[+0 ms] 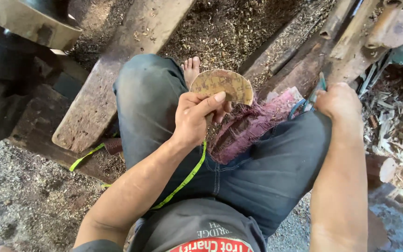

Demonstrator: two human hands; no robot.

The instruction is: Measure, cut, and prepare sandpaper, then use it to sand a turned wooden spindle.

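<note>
Left hand [197, 116] grips curved wooden piece [222, 85]; right hand [339, 100] clutches scissors [309, 99]

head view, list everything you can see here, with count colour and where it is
flat half-round piece of brown mottled shell-like material: 1, tan-brown, held up over the lap
frayed pink-purple cloth: 1, pink-purple, draped between the knees
yellow-green measuring tape: 1, yellow-green, across the left thigh, running down to the floor
blue-handled tool: 1, blue, at the right hand; its kind is unclear
weathered wooden plank: 1, grey-brown, left of the legs
wood shavings and sawdust: many, brown, on the ground ahead
dark blue jeans: 1 pair, on the legs
bare foot: 1, beyond the left knee
left hand: pinching the shell piece
right hand: closed around the tool
</note>
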